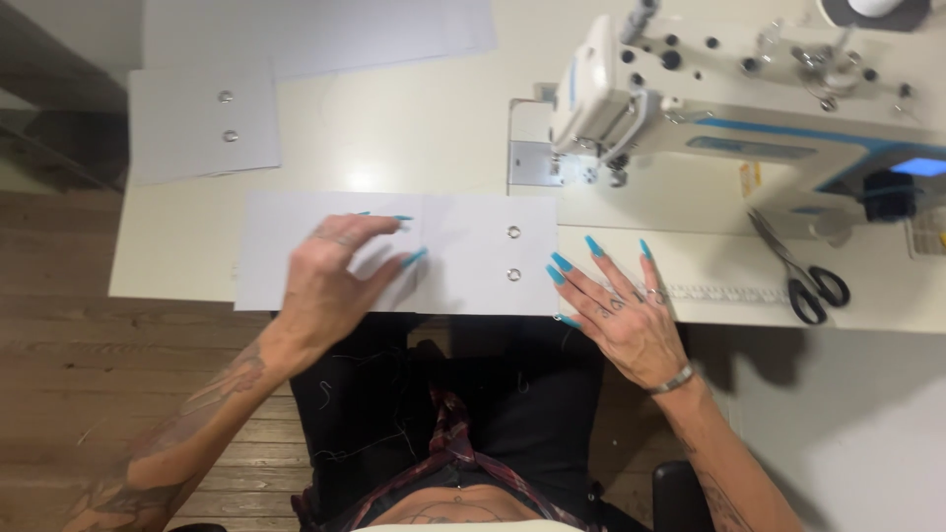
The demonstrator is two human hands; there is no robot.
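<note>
A flat white rectangle of fabric (463, 251) with two small silver metal rings (513, 253) lies at the near edge of the cream worktop (414, 128), right in front of the person. The two rings sit one above the other near the right end of the piece. Nothing here is a box or a bowl, so nothing holds anything inside.

The left hand (330, 281) rests on the left half of the white piece. Its fingers are bent and spread apart, and the long blue nails touch the fabric. It presses down and does not grip. The right hand (621, 310) is open and flat, with the fingers fanned out. It lies at the right end of the piece, on the worktop edge, just beside the two rings. Its nearest nail tips look to be at the fabric's right edge. A silver bracelet (674, 380) is on that wrist.

Behind the piece, to the right, stands a white and blue sewing machine (709, 108). Black-handled scissors (803, 271) lie to the right of the right hand, well apart from it. A pale measuring tape (724, 294) lies along the worktop edge between the hand and the scissors. On the far left lies a second white fabric piece (202, 123) with two silver rings. More white sheets (325, 30) lie at the back. A brown wooden floor (99, 394) shows below.
</note>
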